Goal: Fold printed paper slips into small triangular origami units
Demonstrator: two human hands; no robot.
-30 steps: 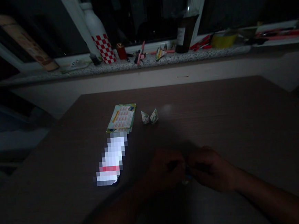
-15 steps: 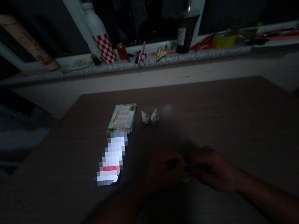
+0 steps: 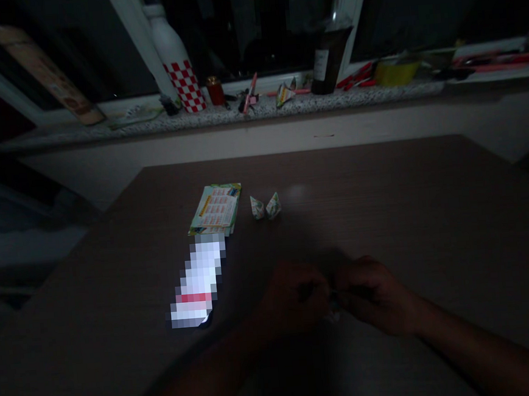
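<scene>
Pinched closed to the right of the phone, the left grip and the right grip meet fingertip to fingertip on a small pale piece, probably paper, its shape lost in shadow. Holding it from both sides, low over the worktop, likely steadies something tiny for fine finger work. Beyond the phone and to its right, two folded paper pieces sit side by side, perhaps placed there to be clear of the forearms. A stack of printed cards lies at the phone's far end, seemingly touching it. The top card carries a yellow heading above reddish rows, too small to read; the phone's screen is pixelated, only a red band distinct. Well beyond the phone, on the windowsill, a checked bottle shows no legible brand, and a dark container bears an unreadable white label.
</scene>
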